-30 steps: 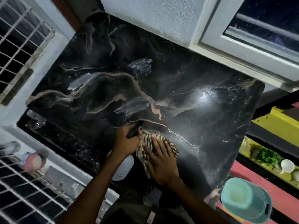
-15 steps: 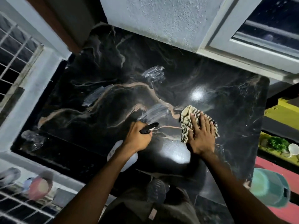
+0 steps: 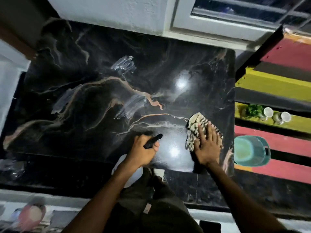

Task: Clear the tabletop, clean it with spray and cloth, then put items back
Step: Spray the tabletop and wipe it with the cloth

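Right hand [image 3: 207, 145] flat, fingers straight and spread, pressing a striped cloth [image 3: 198, 126] onto the near right part of the tabletop [image 3: 94, 101]. Left hand [image 3: 143, 152] just beside it, curled around a spray bottle [image 3: 152, 141], black nozzle poking out past the knuckles, pale body showing below the wrist at the table's near edge. Dark marble-patterned surface bare of objects, so clearing looks done. Wiping judged partway through: glossy, wet-looking sheen around the hands, but three whitish smears [image 3: 124, 64] left untouched across the middle and far left. Putting items back not yet begun. Off the table to the right, a teal plastic container [image 3: 250, 151] and two small white cups [image 3: 276, 114] with a green plant on a striped red, yellow and black surface. White wall and window frame [image 3: 218, 29] along the far edge. No brand, label or legible writing anywhere; the bottle's face is hidden by the arm.
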